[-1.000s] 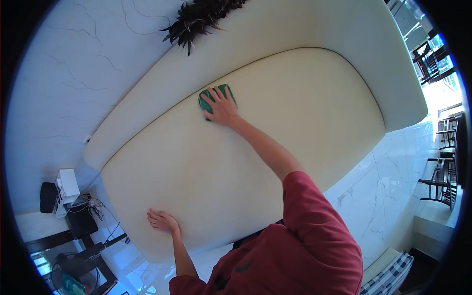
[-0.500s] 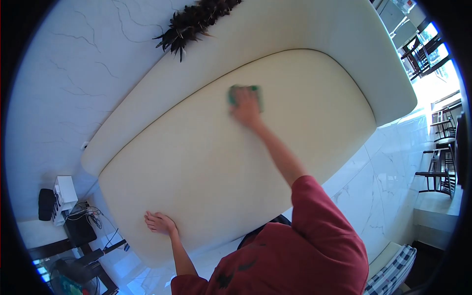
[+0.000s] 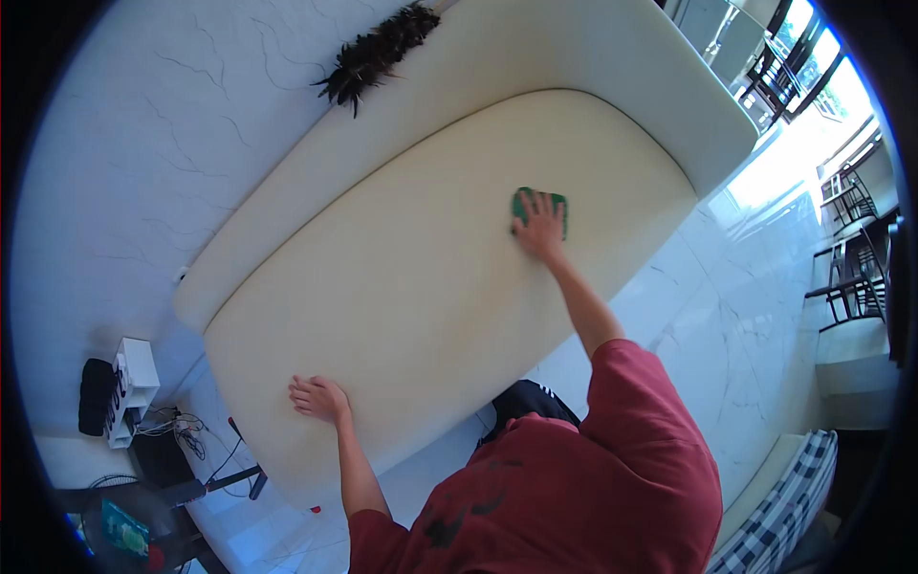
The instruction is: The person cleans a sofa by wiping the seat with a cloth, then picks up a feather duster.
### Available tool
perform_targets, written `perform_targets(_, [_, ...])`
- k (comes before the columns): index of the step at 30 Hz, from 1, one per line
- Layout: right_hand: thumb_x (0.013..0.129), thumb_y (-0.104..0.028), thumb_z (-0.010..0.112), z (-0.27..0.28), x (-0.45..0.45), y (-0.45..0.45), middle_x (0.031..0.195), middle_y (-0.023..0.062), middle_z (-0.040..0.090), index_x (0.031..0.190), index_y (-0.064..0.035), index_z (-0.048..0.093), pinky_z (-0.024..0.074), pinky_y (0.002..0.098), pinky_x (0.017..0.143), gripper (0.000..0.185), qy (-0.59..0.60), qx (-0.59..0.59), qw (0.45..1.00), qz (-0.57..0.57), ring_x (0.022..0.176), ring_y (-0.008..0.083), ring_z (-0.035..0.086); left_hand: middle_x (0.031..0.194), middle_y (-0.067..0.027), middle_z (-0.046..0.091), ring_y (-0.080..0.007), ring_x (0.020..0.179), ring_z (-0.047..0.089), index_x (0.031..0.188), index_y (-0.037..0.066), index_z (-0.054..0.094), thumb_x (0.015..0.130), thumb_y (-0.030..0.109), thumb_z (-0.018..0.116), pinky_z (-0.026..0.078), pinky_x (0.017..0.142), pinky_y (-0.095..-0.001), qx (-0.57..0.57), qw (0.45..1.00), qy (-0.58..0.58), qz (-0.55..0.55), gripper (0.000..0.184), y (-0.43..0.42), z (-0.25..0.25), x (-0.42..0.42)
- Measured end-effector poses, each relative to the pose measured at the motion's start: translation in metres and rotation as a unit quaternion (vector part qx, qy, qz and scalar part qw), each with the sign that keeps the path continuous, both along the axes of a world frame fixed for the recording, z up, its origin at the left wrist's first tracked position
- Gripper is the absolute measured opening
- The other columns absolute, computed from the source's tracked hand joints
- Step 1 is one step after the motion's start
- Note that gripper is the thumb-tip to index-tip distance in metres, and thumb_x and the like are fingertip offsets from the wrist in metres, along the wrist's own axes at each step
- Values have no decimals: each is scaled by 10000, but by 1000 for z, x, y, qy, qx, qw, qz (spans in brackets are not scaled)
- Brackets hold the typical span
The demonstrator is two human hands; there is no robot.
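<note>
right hand [image 3: 541, 230] lies spread over a green cloth [image 3: 519, 205], far right on the sofa [image 3: 411, 277], prob for even pressure; empty left hand [image 3: 320, 398] rests near left, for balance maybe

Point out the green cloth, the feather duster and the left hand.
Green cloth [image 3: 518, 205], head view: an uncovered patch toward its picture-left edge.
Feather duster [image 3: 380, 55], head view: middle of its dark plumage.
Left hand [image 3: 322, 399], head view: back of the hand.
</note>
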State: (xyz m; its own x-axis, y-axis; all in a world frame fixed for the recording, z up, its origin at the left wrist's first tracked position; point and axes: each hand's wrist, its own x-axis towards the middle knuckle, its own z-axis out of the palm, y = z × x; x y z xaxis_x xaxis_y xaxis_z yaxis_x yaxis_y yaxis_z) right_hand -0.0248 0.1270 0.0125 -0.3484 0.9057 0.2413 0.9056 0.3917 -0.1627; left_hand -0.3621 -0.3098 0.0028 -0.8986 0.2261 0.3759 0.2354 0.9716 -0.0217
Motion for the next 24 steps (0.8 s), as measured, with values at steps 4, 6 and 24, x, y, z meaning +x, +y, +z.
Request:
perform_targets(4, [840,-440,521,11,-79,-126,1509,99,322,1454,-197,356,91,577,1155,681,16,-73,969,236,1416,326,229,1350,-147,455,-326,1251,420,1283,99,487,904,206,442,320,1038,-489,52,998,-8,-27,396,2,2,-11])
perform_targets(6, [830,-440,519,7,-95,-191,1520,88,308,1462,-230,339,104,564,1161,691,44,-75,926,368,1421,310,236,1342,-147,459,-333,1243,430,1248,108,510,880,163,482,332,1025,-494,104,992,-21,-66,373,5,2,-3])
perform_targets(24, [887,-484,452,-9,64,172,1508,83,343,1443,-213,388,104,587,1137,622,23,30,993,-110,1417,323,237,1353,-156,443,-349,1299,365,1273,55,503,872,160,423,267,1065,-492,64,920,-94,-376,422,86,11,204])
